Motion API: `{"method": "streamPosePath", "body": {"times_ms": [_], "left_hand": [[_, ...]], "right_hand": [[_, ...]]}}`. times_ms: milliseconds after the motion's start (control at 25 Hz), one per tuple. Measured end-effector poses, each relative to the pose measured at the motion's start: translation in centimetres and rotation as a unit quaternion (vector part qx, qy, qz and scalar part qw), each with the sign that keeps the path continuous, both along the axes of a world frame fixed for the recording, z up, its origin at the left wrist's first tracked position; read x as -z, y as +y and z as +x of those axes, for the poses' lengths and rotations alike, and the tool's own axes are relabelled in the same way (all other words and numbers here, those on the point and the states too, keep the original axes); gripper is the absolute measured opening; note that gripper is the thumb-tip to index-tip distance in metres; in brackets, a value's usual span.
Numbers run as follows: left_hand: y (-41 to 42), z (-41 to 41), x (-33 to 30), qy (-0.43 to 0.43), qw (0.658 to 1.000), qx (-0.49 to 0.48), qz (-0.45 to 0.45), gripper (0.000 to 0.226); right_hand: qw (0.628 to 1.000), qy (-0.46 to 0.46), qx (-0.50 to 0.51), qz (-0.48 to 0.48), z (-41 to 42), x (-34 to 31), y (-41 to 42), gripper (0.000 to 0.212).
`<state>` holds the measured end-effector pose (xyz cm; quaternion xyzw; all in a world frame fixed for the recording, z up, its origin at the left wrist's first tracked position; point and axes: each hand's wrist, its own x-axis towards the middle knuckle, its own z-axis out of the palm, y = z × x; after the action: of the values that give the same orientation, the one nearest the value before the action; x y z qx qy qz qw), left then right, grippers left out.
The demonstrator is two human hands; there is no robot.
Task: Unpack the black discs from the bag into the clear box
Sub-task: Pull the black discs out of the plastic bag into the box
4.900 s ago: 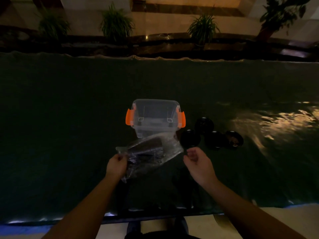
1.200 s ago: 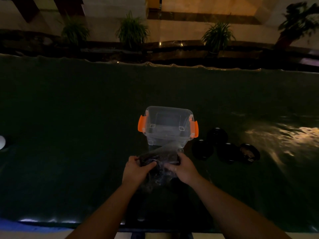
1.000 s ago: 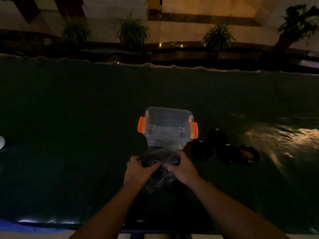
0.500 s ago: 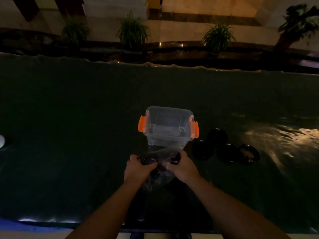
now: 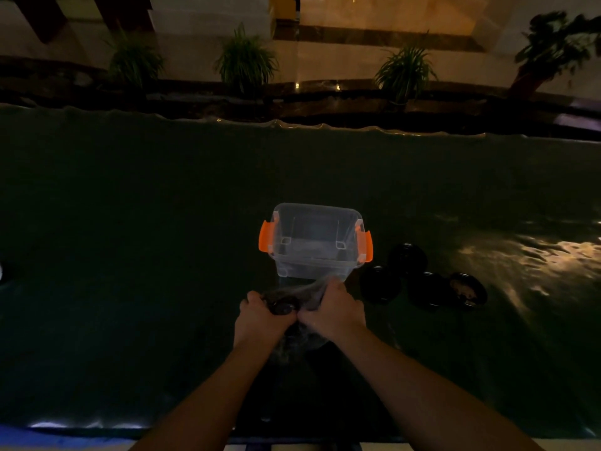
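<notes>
A clear box with orange latches stands open in the middle of the dark table. Just in front of it, my left hand and my right hand both grip a clear plastic bag. The bag is bunched between them, and a dark disc shows inside it by my left fingers. Several black discs lie loose on the table to the right of the box. The lower part of the bag is hidden under my hands.
The table is covered in a dark green glossy sheet with light glare at the right. A pale object sits at the far left edge. Potted plants line a ledge beyond the table.
Since 4.9 s ago my right hand joined the left on the bag. In the last second the hands have drawn closer together, bunching the bag tighter.
</notes>
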<state>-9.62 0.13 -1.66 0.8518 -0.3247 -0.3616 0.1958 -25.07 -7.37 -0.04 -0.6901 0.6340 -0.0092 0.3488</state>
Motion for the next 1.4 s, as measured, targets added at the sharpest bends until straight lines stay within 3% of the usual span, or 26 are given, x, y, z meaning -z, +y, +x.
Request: {"method": "streamPosePath", "body": {"times_ms": [200, 480, 680, 880, 1120, 1400], "left_hand": [[-0.2, 0.6, -0.5, -0.022, 0.999, 0.033, 0.005, 0.090], [-0.1, -0.2, -1.4, -0.075, 0.992, 0.099, -0.010, 0.083], [0.3, -0.4, -1.6, -0.125, 0.979, 0.159, 0.017, 0.067], [0.6, 0.5, -2.4, -0.101, 0.986, 0.130, 0.021, 0.066], [1.4, 3.2, -3.9, -0.128, 0.981, 0.139, 0.030, 0.065], [3.4, 5.3, -4.0, -0.217, 0.952, 0.214, 0.030, 0.073]], "right_hand": [[0.995, 0.058, -0.070, 0.027, 0.3, -0.7, -0.3, 0.113], [0.999, 0.039, -0.003, -0.015, 0.6, 0.0, 0.7, 0.105], [0.997, 0.049, -0.025, -0.053, -0.2, 0.5, 1.2, 0.093], [0.985, 0.103, -0.090, -0.103, -3.4, -0.7, 1.4, 0.108], [0.982, 0.045, -0.052, -0.174, -4.8, -4.5, 2.1, 0.096], [0.960, -0.009, 0.030, -0.277, 0.7, -9.7, -2.2, 0.104]]}}
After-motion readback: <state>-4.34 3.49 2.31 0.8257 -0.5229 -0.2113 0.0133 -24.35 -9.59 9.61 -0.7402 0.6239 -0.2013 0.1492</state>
